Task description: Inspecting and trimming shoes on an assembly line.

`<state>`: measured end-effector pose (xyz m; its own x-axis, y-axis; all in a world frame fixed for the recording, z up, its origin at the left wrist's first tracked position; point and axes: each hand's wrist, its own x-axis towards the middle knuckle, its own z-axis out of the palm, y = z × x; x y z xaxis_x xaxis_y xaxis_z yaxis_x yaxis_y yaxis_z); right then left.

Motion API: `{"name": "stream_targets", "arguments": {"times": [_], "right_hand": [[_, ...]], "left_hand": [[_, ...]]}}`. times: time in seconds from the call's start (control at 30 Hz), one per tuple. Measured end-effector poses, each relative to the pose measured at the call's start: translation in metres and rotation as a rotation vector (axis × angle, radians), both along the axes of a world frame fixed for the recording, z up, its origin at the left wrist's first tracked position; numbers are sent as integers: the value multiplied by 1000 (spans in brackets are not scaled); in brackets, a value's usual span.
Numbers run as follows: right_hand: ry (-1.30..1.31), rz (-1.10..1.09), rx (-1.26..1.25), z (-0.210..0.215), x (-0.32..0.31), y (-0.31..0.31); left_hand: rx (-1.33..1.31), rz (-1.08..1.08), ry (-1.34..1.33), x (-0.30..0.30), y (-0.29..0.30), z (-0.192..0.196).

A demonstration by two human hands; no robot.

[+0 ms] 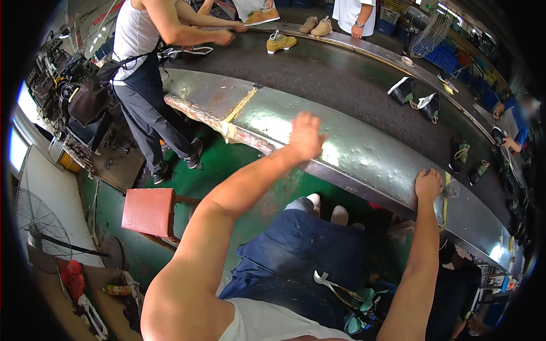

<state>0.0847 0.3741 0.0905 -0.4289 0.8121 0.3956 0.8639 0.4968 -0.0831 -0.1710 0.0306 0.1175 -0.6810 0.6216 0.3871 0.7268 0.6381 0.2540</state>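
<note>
My left hand (307, 135) is over the near edge of a shiny metal ledge (364, 150), thumb apart and nothing held. It seems to rest on the ledge, but contact is not certain. My right hand (429, 184) lies on the same ledge farther right, fingers laid on the metal, beside a small clear round container (452, 188). On my dark blue apron (296, 241) lies a pair of metal pincers (327, 281) with the jaws toward the left. Beyond the ledge, a dark conveyor belt (335, 85) carries black shoes with white linings (401, 91).
A red-topped stool (149, 211) stands at my left, with a fan (42, 230) farther out. One person (139, 54) works at the belt's far left; others stand across it. Tan shoes (281, 43) sit at the far side, and more dark shoes (458, 153) at right.
</note>
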Motion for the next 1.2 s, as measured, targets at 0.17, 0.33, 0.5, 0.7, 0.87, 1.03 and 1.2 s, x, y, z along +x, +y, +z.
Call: {"name": "stream_targets", "arguments": {"times": [0.17, 0.33, 0.5, 0.7, 0.87, 1.03, 1.2], "right_hand": [[-21, -1, -7, 6, 2, -3], [-12, 3, 0, 7, 6, -1], [-15, 0, -23, 8, 4, -2], [-8, -4, -19, 5, 3, 2], [-5, 2, -35, 9, 1, -2], [11, 14, -23, 8, 1, -1], [17, 10, -6, 6, 1, 0]], "left_hand": [[-64, 312, -291, -30, -22, -15], [-136, 287, -294, -25, -19, -3], [-142, 298, -298, -24, -21, -5], [-138, 297, -297, -24, -22, -4], [-138, 306, -295, -25, -22, -3], [-146, 307, -292, -25, -21, -4], [-147, 306, -298, -25, -19, -3]]}}
